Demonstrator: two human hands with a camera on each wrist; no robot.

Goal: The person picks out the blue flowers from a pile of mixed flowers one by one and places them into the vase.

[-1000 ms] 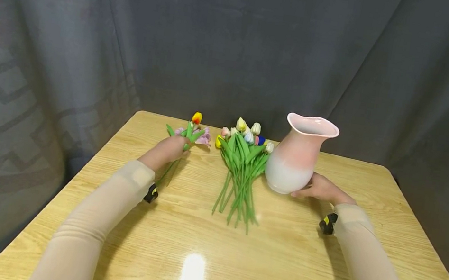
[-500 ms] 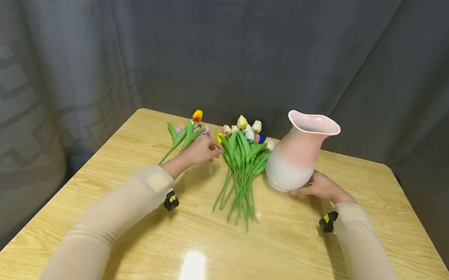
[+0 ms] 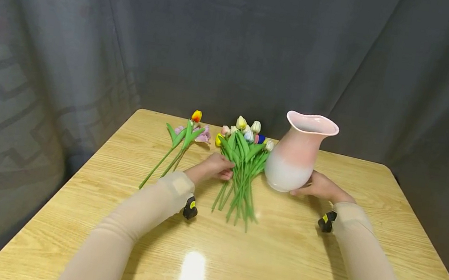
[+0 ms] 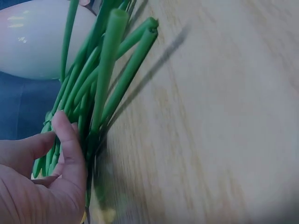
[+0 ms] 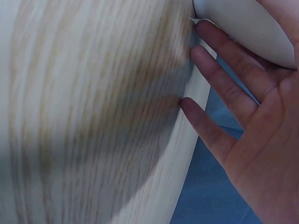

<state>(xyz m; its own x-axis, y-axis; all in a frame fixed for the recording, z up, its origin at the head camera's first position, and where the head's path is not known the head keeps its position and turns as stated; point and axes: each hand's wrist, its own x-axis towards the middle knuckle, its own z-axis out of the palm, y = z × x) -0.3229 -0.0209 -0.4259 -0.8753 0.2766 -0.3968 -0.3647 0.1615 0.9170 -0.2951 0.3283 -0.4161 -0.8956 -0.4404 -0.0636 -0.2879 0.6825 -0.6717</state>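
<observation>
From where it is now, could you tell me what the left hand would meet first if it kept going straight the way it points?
The left hand is already at the bunch of tulip stems; they come first, probably.

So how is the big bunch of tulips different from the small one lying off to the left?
The big bunch holds many stems with cream, yellow, pink and blue heads; the small bunch has only a few, one orange. The left hand curls round the big bunch's stems, while nothing touches the small bunch. The big bunch lies beside the vase, the small one apart. Both lie flat on the table, heads pointing away.
</observation>
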